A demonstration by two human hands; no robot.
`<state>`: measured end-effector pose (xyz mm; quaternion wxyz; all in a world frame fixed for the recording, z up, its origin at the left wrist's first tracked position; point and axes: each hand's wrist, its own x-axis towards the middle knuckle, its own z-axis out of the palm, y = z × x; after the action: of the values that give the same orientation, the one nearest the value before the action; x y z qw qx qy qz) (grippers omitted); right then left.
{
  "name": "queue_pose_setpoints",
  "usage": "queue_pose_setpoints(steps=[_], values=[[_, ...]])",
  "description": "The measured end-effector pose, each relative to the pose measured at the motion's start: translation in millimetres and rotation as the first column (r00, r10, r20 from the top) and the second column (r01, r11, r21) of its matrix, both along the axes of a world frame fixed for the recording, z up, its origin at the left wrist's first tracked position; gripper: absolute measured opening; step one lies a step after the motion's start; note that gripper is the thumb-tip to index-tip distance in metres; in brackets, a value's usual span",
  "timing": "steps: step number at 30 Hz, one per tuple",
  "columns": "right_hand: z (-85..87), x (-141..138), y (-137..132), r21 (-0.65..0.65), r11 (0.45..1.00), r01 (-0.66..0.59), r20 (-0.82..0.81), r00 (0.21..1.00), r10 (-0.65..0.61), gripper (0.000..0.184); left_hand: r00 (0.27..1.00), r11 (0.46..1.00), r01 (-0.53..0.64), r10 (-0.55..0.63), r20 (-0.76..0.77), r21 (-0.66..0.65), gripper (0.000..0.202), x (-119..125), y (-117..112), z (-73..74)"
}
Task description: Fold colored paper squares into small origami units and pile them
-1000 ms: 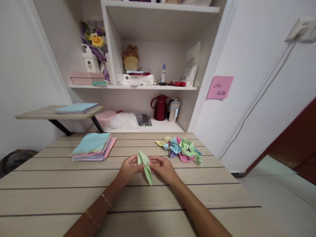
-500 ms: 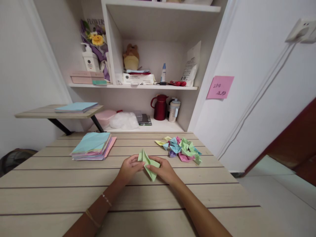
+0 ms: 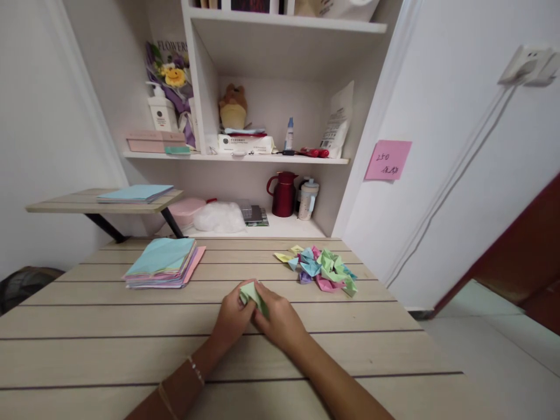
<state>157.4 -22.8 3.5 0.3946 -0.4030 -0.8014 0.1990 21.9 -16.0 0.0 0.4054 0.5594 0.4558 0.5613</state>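
Note:
A folded piece of light green origami paper [image 3: 251,291] is pinched between both hands above the middle of the table. My left hand [image 3: 233,315] grips its left side, fingers curled around it. From the right, my right hand [image 3: 280,318] closes on the paper, with the thumb low and the fingers over the top edge. Much of the paper is hidden behind the fingers. To the right lies a heap of folded paper pieces [image 3: 311,265] in green, blue, pink, yellow and purple. A stack of coloured paper sheets [image 3: 164,258], light blue on top, sits to the left.
The slatted wooden table [image 3: 131,356] ends at a white shelf unit [image 3: 262,158]. At the back left stands a small raised shelf [image 3: 74,201] with more paper sheets [image 3: 135,193]. A red jug [image 3: 283,195] and a pale cup [image 3: 308,200] stand behind the table.
Both hands have come closer together and tightened around the green paper. The paper has turned and now shows less between the fingers. The view has tilted slightly upward.

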Motion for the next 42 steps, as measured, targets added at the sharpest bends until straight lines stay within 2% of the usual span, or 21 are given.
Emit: queue_pose_setpoints(steps=[5, 11, 16, 19, 22, 25, 28, 31, 34, 37, 39, 42], values=[[-7.4, -8, -1, 0.059, 0.997, -0.039, 0.097, 0.995, 0.034, 0.067, 0.993, 0.993, -0.116, 0.116, -0.004, 0.039, 0.036, -5, 3, 4.1], [-4.1, -12, -5, 0.052, 0.999, -0.013, 0.048, 0.999, 0.01, 0.068, 0.988, 0.986, -0.144, 0.148, -0.047, 0.08, 0.031, -8, 3, 0.7], [1.2, -4, -2, -0.087, 0.992, 0.094, -0.176, 0.978, -0.108, 0.059, 0.998, 0.997, 0.032, -0.028, -0.05, 0.071, 0.046, -5, 1, -1.2], [2.0, 6, 8, -0.203, 0.977, 0.068, -0.402, 0.904, -0.146, 0.047, 0.994, 0.994, 0.107, -0.107, 0.029, -0.008, 0.041, -5, 3, 0.1], [2.9, 15, 17, -0.384, 0.92, -0.082, -0.553, 0.818, -0.158, 0.039, 0.98, 0.981, 0.17, -0.158, 0.123, -0.095, 0.028, -10, 8, 1.4], [6.3, 20, 20, -0.485, 0.838, -0.25, -0.634, 0.761, -0.14, 0.037, 0.948, 0.953, 0.27, -0.238, 0.21, -0.139, 0.029, -16, 11, 3.7], [11.7, 24, 19, -0.484, 0.786, -0.385, -0.68, 0.731, -0.06, 0.03, 0.939, 0.961, 0.263, -0.235, 0.251, -0.087, 0.027, -20, 13, 7.7], [15.7, 28, 19, -0.437, 0.77, -0.464, -0.727, 0.686, 0.001, 0.024, 0.938, 0.969, 0.239, -0.215, 0.271, -0.057, 0.023, -23, 13, 10.8], [15.8, 31, 21, -0.412, 0.78, -0.471, -0.733, 0.68, 0.023, 0.023, 0.907, 0.938, 0.338, -0.302, 0.294, -0.079, 0.031, -26, 13, 10.4], [13.2, 33, 24, -0.416, 0.808, -0.418, -0.708, 0.706, 0.001, 0.018, 0.882, 0.899, 0.418, -0.369, 0.292, -0.127, 0.039, -28, 13, 8.8], [11.7, 34, 25, -0.422, 0.824, -0.379, -0.696, 0.718, -0.027, 0.016, 0.913, 0.92, 0.36, -0.314, 0.262, -0.152, 0.036, -28, 13, 9.4], [11.1, 33, 25, -0.44, 0.816, -0.375, -0.693, 0.719, -0.043, 0.02, 0.97, 0.972, 0.172, -0.139, 0.199, -0.159, 0.026, -25, 13, 14.2]])
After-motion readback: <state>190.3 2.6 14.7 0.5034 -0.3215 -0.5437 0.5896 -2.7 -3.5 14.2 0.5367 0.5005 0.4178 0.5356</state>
